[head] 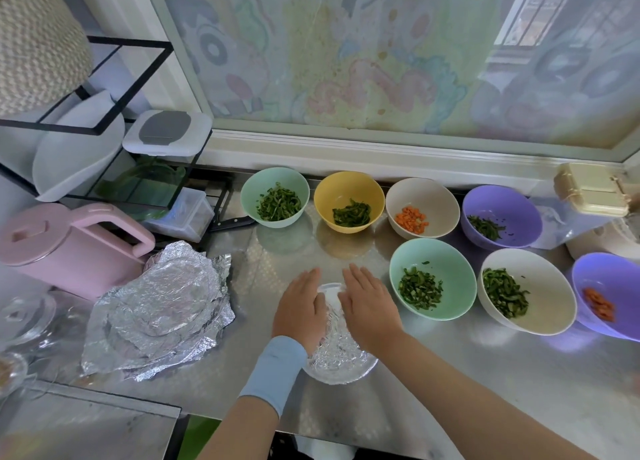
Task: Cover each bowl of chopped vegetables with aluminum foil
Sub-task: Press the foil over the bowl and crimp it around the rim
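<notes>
A heap of spare foil sheets (pixel 156 310) lies at the left of the bench (pixel 485 390). At centre front the left hand (pixel 300 309) and right hand (pixel 369 305) press flat, fingers straight, on one foil-covered bowl (pixel 341 364). Seven bowls further back and right, from the green bowl (pixel 252 191) to the purple bowl (pixel 597 276), look uncovered, so most remains
</notes>
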Available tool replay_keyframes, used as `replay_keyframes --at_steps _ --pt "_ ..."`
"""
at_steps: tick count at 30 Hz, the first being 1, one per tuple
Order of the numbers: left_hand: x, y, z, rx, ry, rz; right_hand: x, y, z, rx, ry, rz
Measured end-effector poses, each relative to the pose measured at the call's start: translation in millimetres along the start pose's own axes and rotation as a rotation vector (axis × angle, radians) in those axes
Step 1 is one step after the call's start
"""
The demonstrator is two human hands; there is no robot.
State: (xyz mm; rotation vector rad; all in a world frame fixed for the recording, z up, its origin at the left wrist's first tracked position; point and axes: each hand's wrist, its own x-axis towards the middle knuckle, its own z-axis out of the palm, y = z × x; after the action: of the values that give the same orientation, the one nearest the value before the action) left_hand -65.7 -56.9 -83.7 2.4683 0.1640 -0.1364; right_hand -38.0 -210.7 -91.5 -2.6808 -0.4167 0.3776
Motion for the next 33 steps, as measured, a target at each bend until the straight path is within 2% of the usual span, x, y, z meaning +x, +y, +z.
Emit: replay_keyframes --at_steps 2,5,13,17,20,23,28,33 --pt "1 0 6 0.167 -0.119 0.172 -10 -6 10 -0.125 -0.007 -0.064" --pt "-2 -13 14 0.367 -0.149 0.254 -17 -2 16 -0.156 0.018 -0.075" --pt "-7 -18 16 0.280 -0.110 0.178 -28 21 14 0.015 0.004 -0.081" --pt "-24 -27 17 0.183 -0.064 0.102 -27 23 11 0.011 -0.009 -0.110" --pt "-39 -32 17 0.361 -0.012 0.167 -22 22 9 -0.045 -0.012 -0.162" --pt "-39 -24 16 0.464 -0.046 0.303 -21 22 9 -0.145 0.027 -0.189" --pt "-37 -22 20 0.511 -0.135 0.313 -40 23 21 -0.130 0.065 -0.216" --pt "-37 -20 20 0.512 -0.120 0.308 -41 25 18 -0.082 0.056 -0.217"
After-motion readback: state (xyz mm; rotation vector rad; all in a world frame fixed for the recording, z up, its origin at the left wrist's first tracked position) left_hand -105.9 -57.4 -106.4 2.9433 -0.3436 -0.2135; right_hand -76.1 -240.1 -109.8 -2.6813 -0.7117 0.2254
